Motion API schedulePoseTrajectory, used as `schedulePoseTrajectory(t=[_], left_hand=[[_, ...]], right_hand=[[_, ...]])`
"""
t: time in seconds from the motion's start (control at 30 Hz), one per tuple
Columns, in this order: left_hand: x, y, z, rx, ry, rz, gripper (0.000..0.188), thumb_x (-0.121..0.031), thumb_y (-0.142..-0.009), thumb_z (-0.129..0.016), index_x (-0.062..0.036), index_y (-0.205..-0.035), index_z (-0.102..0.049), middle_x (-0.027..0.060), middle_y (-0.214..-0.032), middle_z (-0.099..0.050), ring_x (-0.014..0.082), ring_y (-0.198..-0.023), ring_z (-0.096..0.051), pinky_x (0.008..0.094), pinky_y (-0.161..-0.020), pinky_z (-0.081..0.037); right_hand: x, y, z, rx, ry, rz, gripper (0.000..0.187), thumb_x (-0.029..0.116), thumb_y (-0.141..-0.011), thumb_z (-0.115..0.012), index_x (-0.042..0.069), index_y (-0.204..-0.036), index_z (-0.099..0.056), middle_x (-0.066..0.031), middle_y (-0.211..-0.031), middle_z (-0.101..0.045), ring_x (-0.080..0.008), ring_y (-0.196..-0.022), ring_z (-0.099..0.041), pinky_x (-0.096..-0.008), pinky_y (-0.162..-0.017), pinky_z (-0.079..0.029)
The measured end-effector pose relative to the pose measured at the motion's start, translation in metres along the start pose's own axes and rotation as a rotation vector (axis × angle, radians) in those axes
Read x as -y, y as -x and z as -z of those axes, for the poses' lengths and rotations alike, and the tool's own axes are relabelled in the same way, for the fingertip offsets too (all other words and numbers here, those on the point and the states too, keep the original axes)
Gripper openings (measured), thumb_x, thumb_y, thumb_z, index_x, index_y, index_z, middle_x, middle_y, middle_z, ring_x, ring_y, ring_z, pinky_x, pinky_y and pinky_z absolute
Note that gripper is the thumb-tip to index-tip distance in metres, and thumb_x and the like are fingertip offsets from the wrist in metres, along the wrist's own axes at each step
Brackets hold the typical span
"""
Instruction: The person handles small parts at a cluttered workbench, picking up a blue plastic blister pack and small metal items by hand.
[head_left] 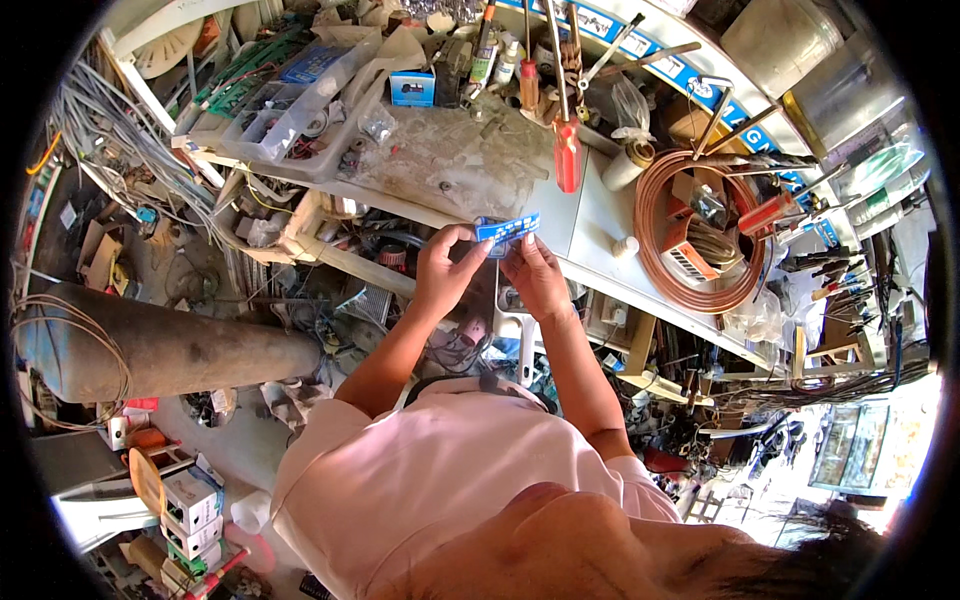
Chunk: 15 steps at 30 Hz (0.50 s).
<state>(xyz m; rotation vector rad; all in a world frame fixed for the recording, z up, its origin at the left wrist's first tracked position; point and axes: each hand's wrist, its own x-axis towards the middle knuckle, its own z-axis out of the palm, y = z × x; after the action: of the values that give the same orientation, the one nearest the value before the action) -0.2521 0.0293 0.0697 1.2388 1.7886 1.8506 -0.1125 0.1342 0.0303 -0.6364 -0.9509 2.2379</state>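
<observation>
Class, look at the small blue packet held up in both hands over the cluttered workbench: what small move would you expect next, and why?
Probably pulling the blue packet apart at its top edge. The left hand and right hand each pinch an end, holding it off the workbench with nothing else in their grip.

Bright daylight, warm colour cast. Strongest glare at 4 o'clock, ground there washed out white. Tabletop [590,215] evenly lit, shadows short and soft. Darker under tabletop at 9 o'clock. Heavy fisheye bending toward rim, black vignette all round. Centre sharp, edges smeared.
</observation>
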Motion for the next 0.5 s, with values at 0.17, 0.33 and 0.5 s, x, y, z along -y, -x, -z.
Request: schedulePoseTrajectory(t=[0.17, 0.33, 0.5], left_hand=[[0.005, 0.015, 0.01, 0.039, 0.06, 0.04, 0.026, -0.019, -0.079, -0.076, 0.0007, -0.091, -0.063, 0.0109, -0.088, -0.067, 0.0176, -0.084, -0.065, 0.0297, -0.075, -0.05], [0.007, 0.023, 0.015, 0.116, 0.066, 0.059, 0.026, -0.018, -0.078, -0.076, 0.0009, -0.09, -0.063, 0.0107, -0.086, -0.067, 0.0171, -0.076, -0.066, 0.0288, -0.067, -0.052], [0.008, 0.038, 0.006, 0.165, -0.029, 0.093, 0.025, -0.018, -0.079, -0.075, 0.0002, -0.086, -0.06, 0.0099, -0.081, -0.065, 0.0161, -0.07, -0.065, 0.0293, -0.064, -0.05]], right_hand=[[0.0, 0.005, -0.008, 0.018, 0.047, 0.05, 0.022, 0.021, -0.097, -0.054, 0.008, -0.114, -0.06, -0.0006, -0.106, -0.064, -0.0118, -0.098, -0.059, -0.0316, -0.09, -0.045], [-0.003, 0.015, 0.0, 0.097, 0.15, 0.094, 0.024, 0.017, -0.097, -0.054, 0.006, -0.118, -0.058, 0.0016, -0.104, -0.061, -0.0086, -0.096, -0.055, -0.0285, -0.088, -0.044], [-0.013, 0.024, 0.012, 0.036, 0.399, 0.008, 0.029, 0.021, -0.096, -0.056, 0.008, -0.121, -0.054, 0.0, -0.107, -0.061, -0.0093, -0.092, -0.056, -0.0276, -0.086, -0.043]])
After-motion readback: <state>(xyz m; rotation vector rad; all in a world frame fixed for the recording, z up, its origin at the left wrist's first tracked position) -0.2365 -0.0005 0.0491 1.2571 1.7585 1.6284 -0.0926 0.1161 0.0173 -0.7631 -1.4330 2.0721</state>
